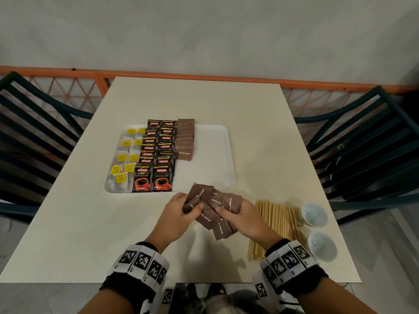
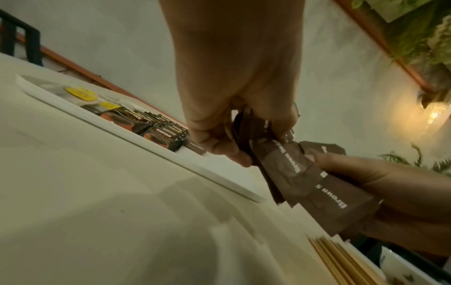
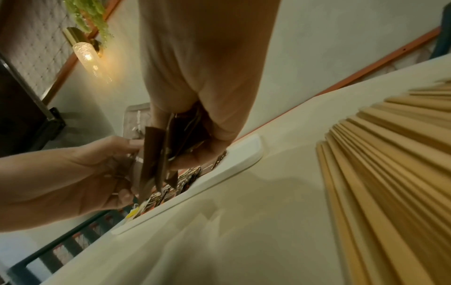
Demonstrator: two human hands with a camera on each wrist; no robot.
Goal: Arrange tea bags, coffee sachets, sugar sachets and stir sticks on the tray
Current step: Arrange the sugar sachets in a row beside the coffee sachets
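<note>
A white tray (image 1: 213,141) lies mid-table. On it, from left to right, are yellow-tagged tea bags (image 1: 123,159), two columns of black Kopiko coffee sachets (image 1: 156,155) and one column of brown sugar sachets (image 1: 185,138). Just in front of the tray both hands hold a fanned bunch of brown sugar sachets (image 1: 215,209) above the table. My left hand (image 1: 181,211) pinches its left end (image 2: 246,135); my right hand (image 1: 238,214) grips the right part (image 3: 185,138). Wooden stir sticks (image 1: 274,225) lie in a pile to the right of my right hand.
Two small pale bowls (image 1: 314,215) sit near the table's right edge, beside the sticks. Dark slatted chairs (image 1: 362,137) flank the table on both sides. An orange rail (image 1: 204,78) runs along the wall behind. The tray's right half is bare.
</note>
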